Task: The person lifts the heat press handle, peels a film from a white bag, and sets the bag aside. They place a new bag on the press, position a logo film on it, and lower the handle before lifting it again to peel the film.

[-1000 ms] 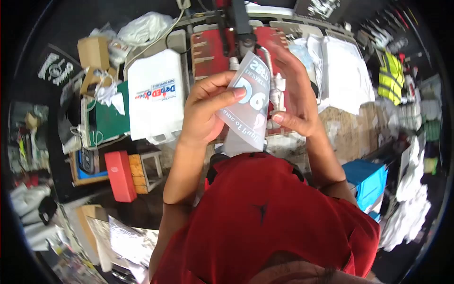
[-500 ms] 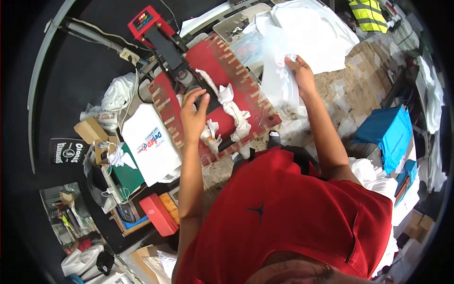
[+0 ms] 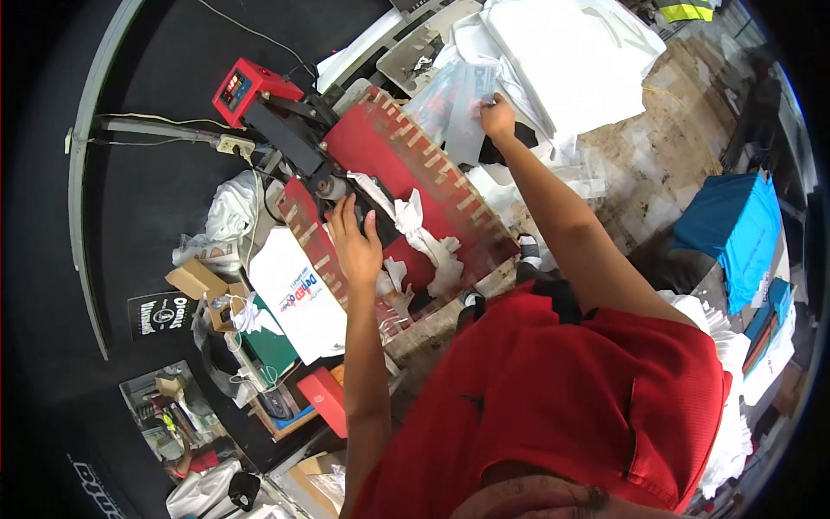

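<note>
My left hand (image 3: 356, 248) is open, its fingers spread over the near side of a heat press (image 3: 285, 138) with a red control box. Close to it, crumpled white cloth strips (image 3: 419, 229) lie around a dark platen on a red, tape-edged board (image 3: 367, 130). My right hand (image 3: 499, 119) is closed in a pinch at the edge of a translucent printed film sheet (image 3: 467, 104). That sheet lies among similar films beside a pile of white fabric (image 3: 579, 60). A black piece (image 3: 519, 143) shows under my right wrist.
On the left, a white printed bag (image 3: 298, 294) lies beside a green board (image 3: 264, 337) and an open cardboard box (image 3: 203, 281). A red box (image 3: 324, 398) sits lower down. To the right are a scrap-littered worktop (image 3: 683, 95) and a blue cloth-covered box (image 3: 726, 229).
My right hand has moved left and away from me, bringing the film sheet down over the other films. My left hand stays by the press with fingers more spread. The view has shifted.
</note>
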Available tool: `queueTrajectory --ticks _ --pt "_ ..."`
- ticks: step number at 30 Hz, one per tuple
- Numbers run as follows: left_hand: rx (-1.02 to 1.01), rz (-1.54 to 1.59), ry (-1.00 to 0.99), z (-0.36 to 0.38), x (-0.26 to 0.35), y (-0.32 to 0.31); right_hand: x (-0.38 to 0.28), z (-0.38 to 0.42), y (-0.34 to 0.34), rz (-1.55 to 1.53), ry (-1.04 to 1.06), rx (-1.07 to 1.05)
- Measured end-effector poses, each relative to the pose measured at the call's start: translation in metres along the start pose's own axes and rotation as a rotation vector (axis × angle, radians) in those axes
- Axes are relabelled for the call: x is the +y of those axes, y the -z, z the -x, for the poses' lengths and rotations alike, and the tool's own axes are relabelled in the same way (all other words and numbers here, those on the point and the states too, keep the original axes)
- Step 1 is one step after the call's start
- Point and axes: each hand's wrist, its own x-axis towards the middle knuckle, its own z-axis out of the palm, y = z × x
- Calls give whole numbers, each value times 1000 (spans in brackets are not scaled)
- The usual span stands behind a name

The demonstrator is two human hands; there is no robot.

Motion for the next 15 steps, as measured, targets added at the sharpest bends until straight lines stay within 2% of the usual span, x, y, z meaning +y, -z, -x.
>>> queueTrajectory --ticks 1,3,6,8,9,11,15 --pt "-3 17 34 0 -1 -1 -5 -1 -8 20 -17 85" --pt "9 -8 9 1 -6 -2 -6 -5 -22 7 -62 34" --pt "20 17 8 0 -7 -3 15 -22 -61 -40 -132 79" --pt "22 18 1 0 -5 -3 23 -28 -78 -365 -383 -13" --pt "28 21 -1 1 -6 -2 21 -25 -81 -370 -389 -11" --pt "34 14 -10 0 -7 -2 13 -23 -83 -672 -566 -64" --pt "61 26 -22 0 -11 -3 30 -34 -94 -482 -559 -199"
